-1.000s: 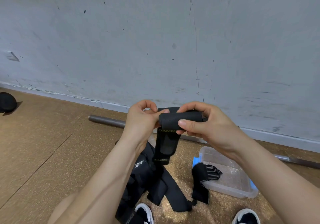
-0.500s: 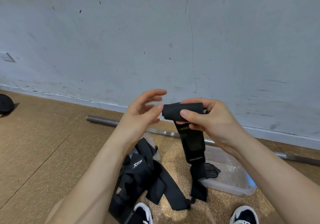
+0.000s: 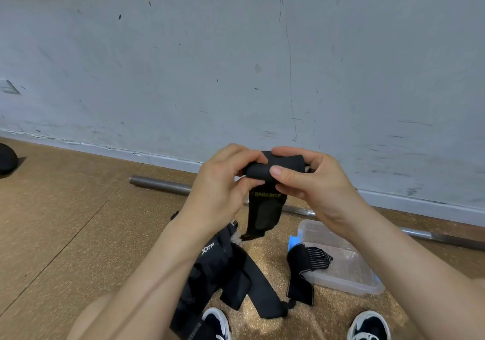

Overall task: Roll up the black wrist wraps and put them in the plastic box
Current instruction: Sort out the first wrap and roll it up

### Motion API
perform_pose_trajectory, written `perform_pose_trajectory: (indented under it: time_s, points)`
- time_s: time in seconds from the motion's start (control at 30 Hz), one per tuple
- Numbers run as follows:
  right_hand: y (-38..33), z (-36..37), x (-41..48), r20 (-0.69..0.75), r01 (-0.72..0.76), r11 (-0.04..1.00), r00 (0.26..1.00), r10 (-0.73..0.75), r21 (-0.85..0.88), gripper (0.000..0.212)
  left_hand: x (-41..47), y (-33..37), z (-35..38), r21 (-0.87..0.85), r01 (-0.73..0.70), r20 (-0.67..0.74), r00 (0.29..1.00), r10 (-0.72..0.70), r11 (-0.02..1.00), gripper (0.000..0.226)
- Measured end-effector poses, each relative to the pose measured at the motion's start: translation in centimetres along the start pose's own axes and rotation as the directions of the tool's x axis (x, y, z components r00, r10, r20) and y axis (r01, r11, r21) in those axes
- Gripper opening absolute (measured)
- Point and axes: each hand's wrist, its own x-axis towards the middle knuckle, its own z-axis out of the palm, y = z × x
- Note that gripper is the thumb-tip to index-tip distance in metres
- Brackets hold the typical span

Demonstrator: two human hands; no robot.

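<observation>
Black elastic webbing, a wrist wrap (image 3: 273,169), is held in the air between both hands, partly rolled, with its printed tail (image 3: 263,213) hanging loose below. The left hand (image 3: 223,182) is closed on the roll's near end; the right hand (image 3: 309,179) pinches it between thumb and fingers. The roll is best kept tight and its edges aligned as the tail is wound in. The plastic box (image 3: 349,282) is seen on the floor below the right forearm, another wrap (image 3: 307,261) draped over its rim.
</observation>
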Motion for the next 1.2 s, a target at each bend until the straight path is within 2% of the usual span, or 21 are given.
perform_pose_trajectory:
  time_s: [0.07, 0.2, 0.3, 0.33, 0.43, 0.53, 0.6, 0.67, 0.73, 0.83, 0.87, 1.0, 1.2]
  points:
    - [0.2, 0.2, 0.0, -0.019, 0.046, 0.999, 0.999, -0.047, -0.017, 0.058, 0.1, 0.2, -0.1, -0.105, 0.118, -0.003, 0.993, -0.119, 0.987, 0.030]
    - [-0.1, 0.2, 0.1, -0.016, 0.092, 0.996, 0.996, -0.092, -0.010, 0.059, 0.1, 0.9, -0.5, -0.294, 0.349, 0.050, 0.935, -0.350, 0.890, 0.037]
    - [-0.4, 0.1, 0.1, -0.015, 0.098, 0.992, 0.995, -0.100, -0.075, 0.046, 0.0, 1.1, -0.1, -0.283, 0.402, 0.070, 0.914, -0.399, 0.871, 0.013]
    - [-0.4, -0.1, 0.2, -0.012, 0.102, 0.985, 0.994, -0.105, -0.140, 0.039, -0.1, 1.2, 0.2, -0.251, 0.396, 0.058, 0.917, -0.395, 0.883, 0.012]
    - [-0.8, -0.8, 0.5, 0.006, 0.083, 0.965, 0.996, -0.084, -0.249, 0.026, -0.6, 1.1, 1.3, -0.197, 0.356, 0.048, 0.934, -0.354, 0.913, 0.027]
    - [-1.3, -1.2, 0.8, 0.027, 0.044, 0.962, 0.999, -0.039, -0.271, 0.021, -0.5, 1.6, 0.4, -0.239, 0.350, 0.165, 0.934, -0.318, 0.906, 0.013]
    - [-1.7, -1.5, 1.0, 0.042, 0.015, 0.961, 0.999, -0.004, -0.275, 0.020, -0.6, 1.7, -0.3, -0.157, 0.312, 0.290, 0.922, -0.258, 0.937, 0.042]
    - [-2.1, -1.9, 1.1, 0.076, -0.021, 0.960, 0.996, 0.044, -0.278, 0.023, -0.8, 1.7, -0.4, 0.005, 0.189, 0.393, 0.903, -0.176, 0.982, 0.070]
    - [-2.3, -2.4, 1.3, 0.103, -0.049, 0.954, 0.991, 0.083, -0.297, 0.030, -1.0, 1.9, 0.2, 0.091, 0.093, 0.395, 0.911, -0.122, 0.991, 0.086]
    - [-2.2, -2.4, 1.2, 0.137, -0.048, 0.940, 0.986, 0.099, -0.339, 0.034, -1.0, 2.2, 0.6, 0.049, 0.140, 0.331, 0.932, -0.148, 0.989, 0.105]
    - [-2.0, -2.3, 1.1, 0.159, -0.038, 0.936, 0.982, 0.100, -0.349, 0.036, -0.9, 2.2, 0.7, 0.045, 0.109, 0.341, 0.933, -0.118, 0.993, 0.109]
    - [-1.7, -1.9, 0.9, 0.265, 0.005, 0.945, 0.960, 0.086, -0.326, 0.022, -0.8, 2.8, 1.3, 0.036, -0.039, 0.393, 0.919, 0.022, 0.999, 0.110]
    - [-1.6, -2.1, 0.8, 0.329, -0.039, 0.954, 0.934, 0.141, -0.297, 0.022, -1.0, 2.6, 1.8, 0.034, -0.146, 0.262, 0.956, 0.132, 0.989, 0.088]
